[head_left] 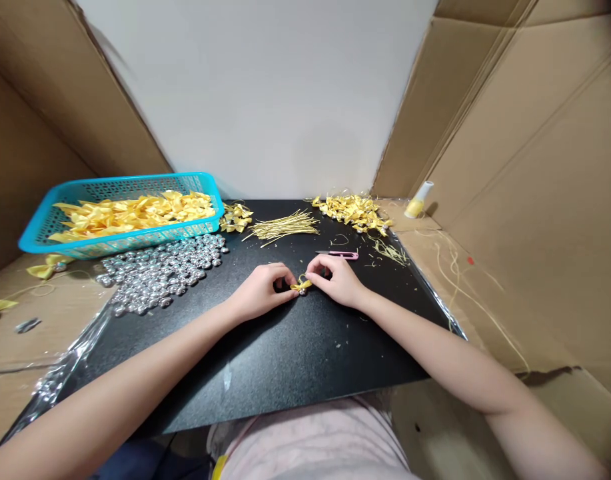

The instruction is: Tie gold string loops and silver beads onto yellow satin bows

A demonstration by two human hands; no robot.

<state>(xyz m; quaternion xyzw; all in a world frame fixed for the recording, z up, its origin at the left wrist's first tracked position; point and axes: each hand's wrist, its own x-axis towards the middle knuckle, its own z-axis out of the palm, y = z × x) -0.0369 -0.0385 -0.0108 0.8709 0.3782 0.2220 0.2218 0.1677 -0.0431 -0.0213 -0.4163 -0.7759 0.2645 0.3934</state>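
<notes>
Between my two hands, just above the black board, is a small yellow ribbon bow [301, 285] with a silver bell [302, 292] at its middle. My left hand [268, 288] pinches the bow's left side between thumb and fingers. From the other side, my right hand [335, 277] closes thumb and forefinger at the bow's right end and a thin yellow cord there. The exact fingertip contact is too small to make out. Pink-handled thread snips [341, 255] lie just beyond my right hand.
A blue basket [120, 179] of yellow bows stands back left, with many silver bells [160, 270] before it. Gold cords [285, 227], finished bows with bells [355, 212] and thread scraps [391, 252] lie behind my hands. A yellow thread spool [418, 201] stands right. Cardboard walls [535, 167] flank the board [265, 373].
</notes>
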